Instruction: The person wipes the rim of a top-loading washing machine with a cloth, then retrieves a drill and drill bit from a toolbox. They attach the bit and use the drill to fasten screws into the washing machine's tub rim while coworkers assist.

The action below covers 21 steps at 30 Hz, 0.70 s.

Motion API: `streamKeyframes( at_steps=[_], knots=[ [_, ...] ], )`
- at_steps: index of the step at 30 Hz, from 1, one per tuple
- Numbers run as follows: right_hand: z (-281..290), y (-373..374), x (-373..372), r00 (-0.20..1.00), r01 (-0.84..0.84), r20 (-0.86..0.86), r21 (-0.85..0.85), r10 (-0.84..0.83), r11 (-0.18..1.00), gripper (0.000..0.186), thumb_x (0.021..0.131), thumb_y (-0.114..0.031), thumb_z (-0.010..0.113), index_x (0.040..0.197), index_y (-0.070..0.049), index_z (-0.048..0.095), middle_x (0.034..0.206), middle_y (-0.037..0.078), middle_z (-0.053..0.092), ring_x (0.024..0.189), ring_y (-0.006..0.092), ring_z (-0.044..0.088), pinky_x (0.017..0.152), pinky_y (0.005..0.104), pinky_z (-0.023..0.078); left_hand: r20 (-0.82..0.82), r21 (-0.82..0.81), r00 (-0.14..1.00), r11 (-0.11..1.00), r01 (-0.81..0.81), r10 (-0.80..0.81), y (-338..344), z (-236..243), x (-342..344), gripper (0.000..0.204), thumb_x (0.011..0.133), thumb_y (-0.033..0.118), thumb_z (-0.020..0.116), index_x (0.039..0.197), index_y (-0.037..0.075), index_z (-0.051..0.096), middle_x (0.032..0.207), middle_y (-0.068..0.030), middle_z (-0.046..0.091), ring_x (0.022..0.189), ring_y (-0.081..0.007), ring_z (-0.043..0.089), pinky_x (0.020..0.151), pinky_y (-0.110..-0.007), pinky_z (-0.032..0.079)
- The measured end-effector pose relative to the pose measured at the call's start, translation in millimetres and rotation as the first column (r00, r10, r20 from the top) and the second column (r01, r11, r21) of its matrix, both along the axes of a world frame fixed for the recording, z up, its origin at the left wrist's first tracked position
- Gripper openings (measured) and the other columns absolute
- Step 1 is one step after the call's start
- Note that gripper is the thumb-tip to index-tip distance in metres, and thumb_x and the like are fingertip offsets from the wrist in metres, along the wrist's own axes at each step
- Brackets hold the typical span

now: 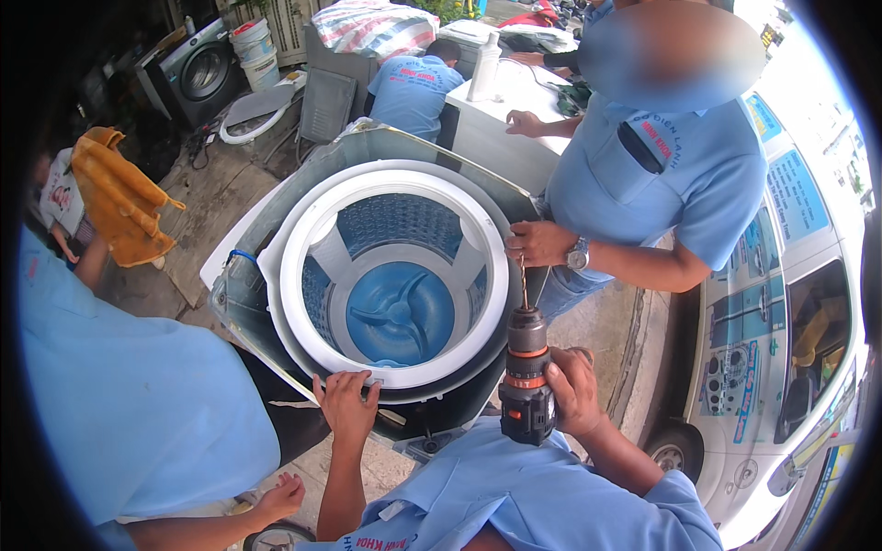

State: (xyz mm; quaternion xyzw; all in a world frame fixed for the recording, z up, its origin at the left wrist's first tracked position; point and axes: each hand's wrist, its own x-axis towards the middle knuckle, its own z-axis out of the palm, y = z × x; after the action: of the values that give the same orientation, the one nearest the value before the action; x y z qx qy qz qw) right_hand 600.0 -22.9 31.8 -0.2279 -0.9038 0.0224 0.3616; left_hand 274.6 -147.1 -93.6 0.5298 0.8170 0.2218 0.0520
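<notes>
My right hand (574,390) is closed round a cordless drill (526,381), black with orange rings, held upright beside the washing machine tub. Its long drill bit (524,285) points away from me, its tip by a co-worker's hand (542,246) at the tub's right side. With fingers apart, my left hand (347,409) rests its fingertips on the near edge of the white tub ring (395,376). Inside the open top-loading washing machine, a blue pulsator (400,312) shows at the bottom of the tub. The machine's outer casing (239,294) stands round it without a lid.
A co-worker in light blue (675,174) stands at far right; another (138,395) is close on my left. A third person (409,96) bends behind. A white appliance (514,101), a front-loading washer (197,73), stacked buckets (254,55), an orange cloth (129,193) and a parked van (735,459) surround us.
</notes>
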Motion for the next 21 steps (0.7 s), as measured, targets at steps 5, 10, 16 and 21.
streamKeyframes(
  at_steps=[5,10,16,21],
  knots=[
    [0.6,-0.6,-2.2,1.0,-0.016,-0.01,-0.022,0.016,1.0,0.077,0.072,-0.003,0.074,0.142,-0.011,0.042,0.114,0.023,0.06,0.084,0.0348,0.064,0.069,0.046,0.051,-0.013,0.015,1.0,1.0,0.005,-0.004,-0.4,0.1,-0.4,0.024,0.081,0.029,0.076,0.101,0.015,0.076,0.099,-0.0024,0.073,0.11,-0.0219,0.06,0.117,-0.057,0.019],
    [-2.0,-2.9,-0.8,1.0,-0.026,-0.001,-0.026,0.026,0.999,0.077,0.073,-0.002,0.074,0.142,-0.011,0.041,0.114,0.024,0.061,0.086,0.0353,0.065,0.07,0.0465,0.051,0.005,0.02,1.0,1.0,0.007,-0.007,0.0,-3.4,-0.8,0.024,0.082,0.03,0.076,0.101,0.015,0.076,0.098,-0.0025,0.073,0.11,-0.0223,0.06,0.117,-0.058,0.019],
    [-1.7,5.2,-0.8,0.992,-0.12,-0.043,0.049,0.122,0.992,0.06,0.083,-0.005,0.068,0.137,-0.013,0.043,0.111,0.022,0.063,0.087,0.0353,0.065,0.074,0.0474,0.052,0.366,0.204,0.928,0.979,-0.002,-0.075,18.1,51.2,13.2,0.025,0.086,0.024,0.076,0.106,0.009,0.074,0.103,-0.0085,0.072,0.102,-0.0241,0.065,0.107,-0.05,0.038],
    [16.2,8.4,2.1,0.986,-0.164,0.001,0.064,0.165,0.984,0.053,0.088,-0.01,0.065,0.135,-0.024,0.044,0.107,0.018,0.064,0.085,0.0321,0.066,0.074,0.0443,0.053,0.722,0.61,0.333,0.785,0.107,-0.606,51.1,153.2,46.1,0.036,0.09,0.004,0.072,0.124,-0.006,0.062,0.113,-0.0165,0.069,0.105,-0.0227,0.068,0.092,-0.037,0.054]
  ],
)
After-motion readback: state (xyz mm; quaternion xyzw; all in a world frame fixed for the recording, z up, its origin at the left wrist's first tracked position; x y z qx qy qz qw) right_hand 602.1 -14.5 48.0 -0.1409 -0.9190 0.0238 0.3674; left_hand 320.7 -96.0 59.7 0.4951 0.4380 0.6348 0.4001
